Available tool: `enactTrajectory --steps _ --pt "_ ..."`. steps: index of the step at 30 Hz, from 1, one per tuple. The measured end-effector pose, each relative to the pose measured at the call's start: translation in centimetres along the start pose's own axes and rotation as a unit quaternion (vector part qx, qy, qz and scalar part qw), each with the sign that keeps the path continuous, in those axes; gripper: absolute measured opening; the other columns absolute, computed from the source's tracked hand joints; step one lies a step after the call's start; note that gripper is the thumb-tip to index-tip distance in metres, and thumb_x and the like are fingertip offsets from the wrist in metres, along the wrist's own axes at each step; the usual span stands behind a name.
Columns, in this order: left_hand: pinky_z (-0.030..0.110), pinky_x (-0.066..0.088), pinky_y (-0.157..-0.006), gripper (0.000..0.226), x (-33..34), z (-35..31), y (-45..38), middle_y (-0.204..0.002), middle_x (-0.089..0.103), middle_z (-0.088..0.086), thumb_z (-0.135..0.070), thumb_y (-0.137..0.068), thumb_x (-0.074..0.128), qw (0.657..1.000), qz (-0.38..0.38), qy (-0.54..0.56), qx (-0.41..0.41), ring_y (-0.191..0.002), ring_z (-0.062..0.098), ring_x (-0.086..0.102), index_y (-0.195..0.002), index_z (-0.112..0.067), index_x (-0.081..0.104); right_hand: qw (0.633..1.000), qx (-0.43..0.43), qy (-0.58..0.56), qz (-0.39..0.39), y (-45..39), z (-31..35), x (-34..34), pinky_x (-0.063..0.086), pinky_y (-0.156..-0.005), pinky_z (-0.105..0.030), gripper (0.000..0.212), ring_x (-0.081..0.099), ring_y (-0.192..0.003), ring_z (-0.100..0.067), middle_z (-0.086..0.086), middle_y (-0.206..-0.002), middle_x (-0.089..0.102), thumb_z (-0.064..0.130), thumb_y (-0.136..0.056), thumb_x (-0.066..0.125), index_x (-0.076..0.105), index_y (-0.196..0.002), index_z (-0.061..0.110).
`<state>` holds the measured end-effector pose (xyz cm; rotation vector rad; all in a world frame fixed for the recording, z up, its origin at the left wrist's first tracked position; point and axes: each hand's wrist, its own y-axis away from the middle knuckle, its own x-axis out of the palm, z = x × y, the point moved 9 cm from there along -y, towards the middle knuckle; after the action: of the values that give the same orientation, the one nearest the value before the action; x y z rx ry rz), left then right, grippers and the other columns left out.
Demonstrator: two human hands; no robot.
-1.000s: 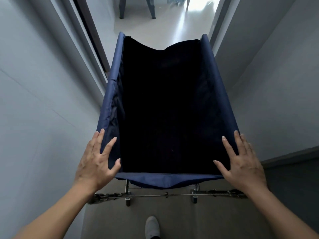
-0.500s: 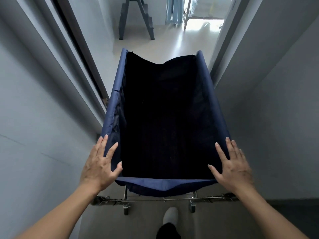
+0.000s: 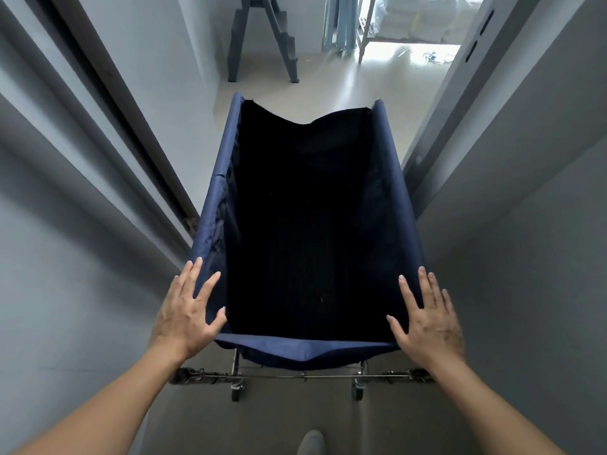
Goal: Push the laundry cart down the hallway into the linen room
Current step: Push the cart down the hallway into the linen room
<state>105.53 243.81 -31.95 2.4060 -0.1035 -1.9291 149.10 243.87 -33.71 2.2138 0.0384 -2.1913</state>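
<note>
The laundry cart [image 3: 391,165] is a deep navy fabric bin on a metal frame with small wheels [image 3: 236,392]. It stands straight ahead of me in a narrow grey hallway, and its far end reaches into a doorway. Its inside is dark, so any contents are hidden. My left hand [image 3: 187,315] lies flat on the near left corner of the rim, fingers spread and thumb over the inner edge. My right hand [image 3: 427,320] rests the same way on the near right corner.
Grey walls run close along both sides of the cart. A dark door frame [image 3: 131,126] stands on the left and an open door [image 3: 460,103] on the right. Beyond are a pale floor, a grey stepladder [image 3: 262,37] and a bright window area. My foot [image 3: 310,443] shows below.
The cart and I have rolled forward toward the doorway, and more of the room beyond has come into view. Both hands keep their places on the near corners.
</note>
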Motion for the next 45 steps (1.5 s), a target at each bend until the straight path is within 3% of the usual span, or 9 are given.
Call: enactTrajectory --steps 14,20,26,30,34,39,45 --pt "0.048 0.014 -0.128 0.084 -1.4 1.8 -16.4 -0.17 0.011 0.013 -0.061 -0.084 0.028 1.0 0.001 -0.019 0.005 -0.159 0.027 0.008 -0.153 -0.016 0.041 1.0 0.004 -0.013 0.001 -15.8 0.6 0.1 0.026 -0.129 -0.052 0.089 0.012 -0.162 -0.03 -0.015 -0.176 0.007 0.056 -0.094 0.063 0.024 -0.166 0.022" --pt "0.048 0.016 -0.128 0.081 -2.4 2.7 -24.5 -0.17 0.012 0.013 -0.059 -0.085 0.031 1.0 -0.003 -0.006 0.018 -0.159 0.027 0.009 -0.153 -0.017 0.042 1.0 0.014 -0.007 -0.009 -23.2 1.2 -0.2 0.026 -0.129 -0.051 0.084 0.016 -0.162 -0.03 -0.014 -0.176 0.01 0.065 -0.093 0.03 0.022 -0.165 0.024" --pt "0.051 0.021 -0.125 0.077 -3.3 3.6 -33.0 -0.169 0.017 0.014 -0.056 -0.085 0.036 0.999 -0.005 -0.001 0.04 -0.157 0.031 0.016 -0.151 -0.017 0.046 1.0 0.027 0.002 0.009 -30.7 2.0 -0.2 0.028 -0.128 -0.051 0.084 0.015 -0.162 -0.031 -0.014 -0.176 0.009 0.065 -0.093 0.03 0.024 -0.165 0.023" --pt "0.05 0.022 -0.125 0.077 -4.0 4.3 -38.7 -0.169 0.014 0.013 -0.056 -0.086 0.034 0.999 -0.004 0.002 0.046 -0.157 0.03 0.014 -0.151 -0.016 0.045 0.999 0.038 -0.003 0.019 -35.7 2.3 0.2 0.02 -0.128 -0.045 0.086 0.018 -0.162 -0.032 -0.015 -0.176 0.011 0.066 -0.092 0.032 0.029 -0.165 0.02" --pt "0.048 0.018 -0.127 0.078 -4.5 4.9 -44.3 -0.17 0.01 0.011 -0.057 -0.087 0.033 0.999 0.0 -0.003 0.054 -0.158 0.027 0.009 -0.153 -0.017 0.042 0.999 0.043 -0.012 0.027 -40.6 2.8 0.5 0.022 -0.126 -0.048 0.085 0.023 -0.161 -0.034 -0.018 -0.175 0.017 0.072 -0.098 0.015 0.029 -0.164 0.02" --pt "0.046 0.017 -0.127 0.077 -5.0 5.4 -50.9 -0.171 0.01 0.009 -0.057 -0.086 0.034 0.998 -0.006 -0.008 0.063 -0.158 0.026 0.009 -0.153 -0.018 0.043 0.998 0.062 -0.015 0.023 -46.3 2.9 0.6 0.026 -0.127 -0.048 0.087 0.022 -0.161 -0.033 -0.015 -0.176 0.014 0.066 -0.09 0.036 0.032 -0.164 0.021" --pt "0.05 0.023 -0.124 0.076 -5.9 5.7 -58.9 -0.169 0.017 0.011 -0.055 -0.085 0.037 0.997 -0.01 -0.007 0.076 -0.157 0.029 0.016 -0.15 -0.017 0.047 0.997 0.069 -0.017 0.026 -53.2 3.1 0.7 0.031 -0.126 -0.051 0.087 0.022 -0.162 -0.033 -0.015 -0.176 0.014 0.067 -0.091 0.036 0.03 -0.165 0.021"
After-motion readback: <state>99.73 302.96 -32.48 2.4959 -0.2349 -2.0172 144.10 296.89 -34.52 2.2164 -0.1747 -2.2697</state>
